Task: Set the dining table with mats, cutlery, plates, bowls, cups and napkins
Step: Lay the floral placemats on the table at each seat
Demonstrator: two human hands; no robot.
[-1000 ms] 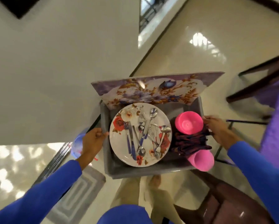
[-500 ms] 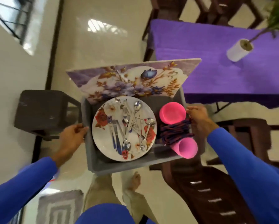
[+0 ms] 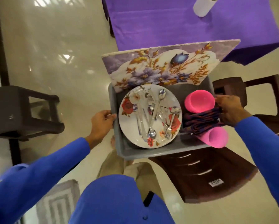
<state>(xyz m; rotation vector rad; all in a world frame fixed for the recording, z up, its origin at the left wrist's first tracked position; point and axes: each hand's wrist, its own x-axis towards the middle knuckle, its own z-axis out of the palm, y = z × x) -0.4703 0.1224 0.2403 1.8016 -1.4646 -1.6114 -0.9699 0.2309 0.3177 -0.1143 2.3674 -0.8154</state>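
I carry a grey plastic tub (image 3: pixel 135 153) in front of me. My left hand (image 3: pixel 101 122) grips its left rim and my right hand (image 3: pixel 229 109) grips its right rim. Inside lies a white floral plate (image 3: pixel 130 128) with several spoons and forks (image 3: pixel 153 113) on it. Floral place mats (image 3: pixel 164 68) stand on edge against the tub's far wall. A pink bowl (image 3: pixel 199 101), folded dark napkins (image 3: pixel 201 121) and a pink cup (image 3: pixel 215 138) lying on its side fill the right part.
The dining table under a purple cloth (image 3: pixel 184 21) is ahead, with a white vase (image 3: pixel 203 5) on it. Dark brown chairs (image 3: pixel 205 173) stand just below and right of the tub. A dark stool (image 3: pixel 17 110) is at left, a grey rug (image 3: pixel 58 204) by my feet.
I have turned and walked toward the purple table, which now sits closer and higher in view. Both hands keep their grip on the tub; its contents have not shifted.
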